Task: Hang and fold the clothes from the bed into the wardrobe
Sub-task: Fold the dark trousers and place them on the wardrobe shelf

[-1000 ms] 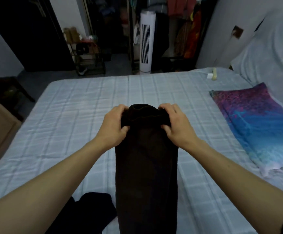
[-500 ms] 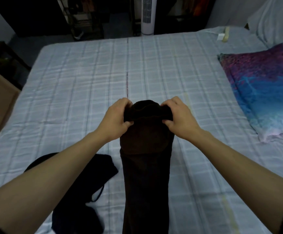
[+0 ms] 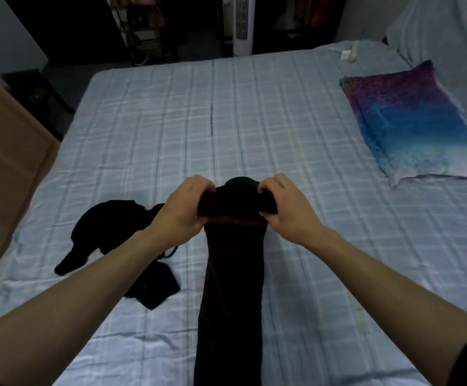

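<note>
A long dark brown garment (image 3: 233, 288) lies lengthwise on the bed (image 3: 254, 129), running from the near edge to the middle. Its far end is rolled into a thick bundle. My left hand (image 3: 183, 210) grips the left side of that roll and my right hand (image 3: 285, 208) grips the right side, thumbs underneath. A crumpled black garment (image 3: 109, 227) with a thin strap lies on the sheet to the left of my left forearm.
A purple and blue pillow (image 3: 413, 123) lies at the right side of the bed. A wooden piece of furniture (image 3: 6, 151) stands to the left. A white tower fan (image 3: 243, 23) and dark shelving stand beyond the far edge.
The view has tilted down, showing more of the near bed and the black garment. My hands have rolled the brown garment's far end further toward me.
</note>
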Motion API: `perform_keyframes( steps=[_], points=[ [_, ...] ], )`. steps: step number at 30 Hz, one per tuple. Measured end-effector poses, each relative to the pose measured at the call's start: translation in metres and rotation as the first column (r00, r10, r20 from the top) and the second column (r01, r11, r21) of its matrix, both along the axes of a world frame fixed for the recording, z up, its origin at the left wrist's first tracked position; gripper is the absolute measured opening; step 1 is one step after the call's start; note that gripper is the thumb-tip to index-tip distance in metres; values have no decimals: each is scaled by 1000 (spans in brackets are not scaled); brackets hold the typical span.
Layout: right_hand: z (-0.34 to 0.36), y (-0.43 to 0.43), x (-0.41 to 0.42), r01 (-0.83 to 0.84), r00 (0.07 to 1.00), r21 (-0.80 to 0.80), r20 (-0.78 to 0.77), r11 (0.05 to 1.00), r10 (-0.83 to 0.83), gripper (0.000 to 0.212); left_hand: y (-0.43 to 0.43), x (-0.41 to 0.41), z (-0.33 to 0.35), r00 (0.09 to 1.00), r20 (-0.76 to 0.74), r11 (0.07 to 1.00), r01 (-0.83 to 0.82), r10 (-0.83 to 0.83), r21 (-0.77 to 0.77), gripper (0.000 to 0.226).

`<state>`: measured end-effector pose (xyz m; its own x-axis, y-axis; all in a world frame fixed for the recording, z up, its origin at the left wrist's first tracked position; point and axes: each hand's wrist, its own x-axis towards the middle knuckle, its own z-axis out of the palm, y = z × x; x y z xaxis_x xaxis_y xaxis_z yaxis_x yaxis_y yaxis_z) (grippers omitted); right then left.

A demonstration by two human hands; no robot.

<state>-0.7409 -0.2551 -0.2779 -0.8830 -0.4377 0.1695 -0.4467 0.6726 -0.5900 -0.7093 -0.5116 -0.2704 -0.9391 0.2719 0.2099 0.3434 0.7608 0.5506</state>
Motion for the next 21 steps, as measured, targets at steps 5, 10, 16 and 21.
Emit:
perform_keyframes(
  steps=[5,10,16,21],
  points=[
    [-16,3,61,45,999,-7,11,999,-45,37,0,52,-15,993,-55,995,103,-103,-11,52],
    [-35,-2,121,32,999,13,-26,999,-32,39,-7,106,-33,970,-157,982,186,-187,-24,40],
    [-80,-8,204,-29,999,132,-35,991,34,67,-19,180,-83,946,-162,958,264,-280,-115,40],
    [-153,-9,264,-28,999,218,-17,976,32,60,-19,232,-148,909,-158,918,360,-386,-167,29]
  ],
)
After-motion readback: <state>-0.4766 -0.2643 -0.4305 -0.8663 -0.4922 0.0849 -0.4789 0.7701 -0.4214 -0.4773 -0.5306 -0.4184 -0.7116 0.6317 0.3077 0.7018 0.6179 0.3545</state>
